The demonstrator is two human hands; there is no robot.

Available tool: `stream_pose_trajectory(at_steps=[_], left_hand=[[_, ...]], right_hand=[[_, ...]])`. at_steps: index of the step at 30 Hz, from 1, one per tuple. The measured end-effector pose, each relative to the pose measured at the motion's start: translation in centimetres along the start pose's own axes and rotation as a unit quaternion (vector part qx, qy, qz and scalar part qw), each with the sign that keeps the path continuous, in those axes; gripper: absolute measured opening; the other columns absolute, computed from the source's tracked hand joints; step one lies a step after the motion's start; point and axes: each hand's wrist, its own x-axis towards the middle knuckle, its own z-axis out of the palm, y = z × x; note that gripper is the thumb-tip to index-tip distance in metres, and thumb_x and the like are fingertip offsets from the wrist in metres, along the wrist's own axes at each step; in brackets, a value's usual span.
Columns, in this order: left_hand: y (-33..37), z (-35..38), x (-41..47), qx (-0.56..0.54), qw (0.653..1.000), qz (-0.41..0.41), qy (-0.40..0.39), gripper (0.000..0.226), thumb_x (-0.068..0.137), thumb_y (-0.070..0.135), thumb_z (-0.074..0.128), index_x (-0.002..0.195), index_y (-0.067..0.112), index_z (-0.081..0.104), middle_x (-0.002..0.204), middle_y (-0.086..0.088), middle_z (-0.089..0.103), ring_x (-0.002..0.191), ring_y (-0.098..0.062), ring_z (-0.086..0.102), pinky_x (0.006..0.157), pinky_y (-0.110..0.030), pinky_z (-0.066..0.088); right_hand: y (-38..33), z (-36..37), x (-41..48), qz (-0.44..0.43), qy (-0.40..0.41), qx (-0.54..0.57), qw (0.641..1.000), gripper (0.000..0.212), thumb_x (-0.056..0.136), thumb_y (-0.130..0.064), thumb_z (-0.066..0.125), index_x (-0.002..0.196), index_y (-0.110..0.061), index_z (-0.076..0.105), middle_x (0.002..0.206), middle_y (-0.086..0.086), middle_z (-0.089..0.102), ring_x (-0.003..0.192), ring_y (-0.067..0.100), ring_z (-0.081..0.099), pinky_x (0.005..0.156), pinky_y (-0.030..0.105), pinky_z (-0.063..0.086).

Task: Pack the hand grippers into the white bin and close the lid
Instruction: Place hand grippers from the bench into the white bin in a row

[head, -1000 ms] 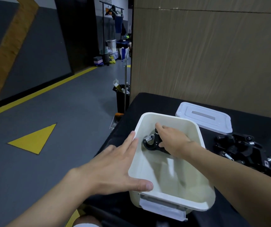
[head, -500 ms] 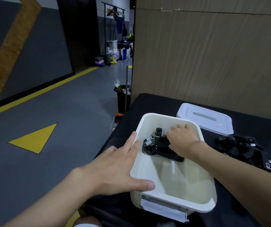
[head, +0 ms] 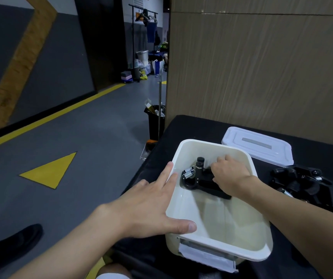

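The right hand is setting one hand gripper inside the white bin, fingers curled over it. The left hand is bracing the bin's left rim, fingers spread. More grippers are waiting right of the bin; the lid is lying behind it, not yet on.

One hand gripper in the single white bin, one lid, an uncountable gripper pile
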Motion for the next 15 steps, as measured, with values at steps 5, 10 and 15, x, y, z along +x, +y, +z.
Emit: stream_pose_trajectory(at_steps=[5, 10, 15], left_hand=[[-0.08, 0.06, 0.09, 0.001, 1.0, 0.0, 0.002, 0.114, 0.079, 0.086, 0.04, 0.156, 0.025, -0.019, 0.158, 0.011, -0.039, 0.139, -0.022, 0.032, 0.114, -0.033, 0.02], [-0.11, 0.17, 0.22, 0.007, 1.0, -0.001, 0.005, 0.115, 0.079, 0.087, 0.039, 0.156, 0.025, -0.019, 0.158, 0.01, -0.038, 0.139, -0.025, 0.033, 0.114, -0.034, 0.022], [-0.58, 0.49, 0.34, 0.012, 1.0, 0.002, 0.012, 0.117, 0.074, 0.091, 0.035, 0.156, 0.027, -0.021, 0.158, 0.012, -0.039, 0.14, -0.028, 0.033, 0.115, -0.038, 0.024]], right_hand=[[0.07, 0.13, 0.03, 0.004, 0.004, 0.002, 1.0, 0.027, 0.097, -0.021, 0.05, 0.123, -0.017, 0.054, 0.124, 0.004, 0.051, 0.115, 0.026, 0.048, 0.09, 0.03, 0.043], [0.13, -0.02, 0.16, 0.005, 0.006, 0.004, 1.0, 0.029, 0.096, -0.025, 0.05, 0.124, -0.019, 0.056, 0.123, 0.004, 0.053, 0.116, 0.026, 0.049, 0.091, 0.032, 0.043], [0.28, -0.4, 0.5, 0.005, -0.004, -0.008, 1.0, 0.032, 0.094, -0.031, 0.05, 0.124, -0.022, 0.057, 0.123, 0.004, 0.054, 0.114, 0.027, 0.053, 0.09, 0.036, 0.044]])
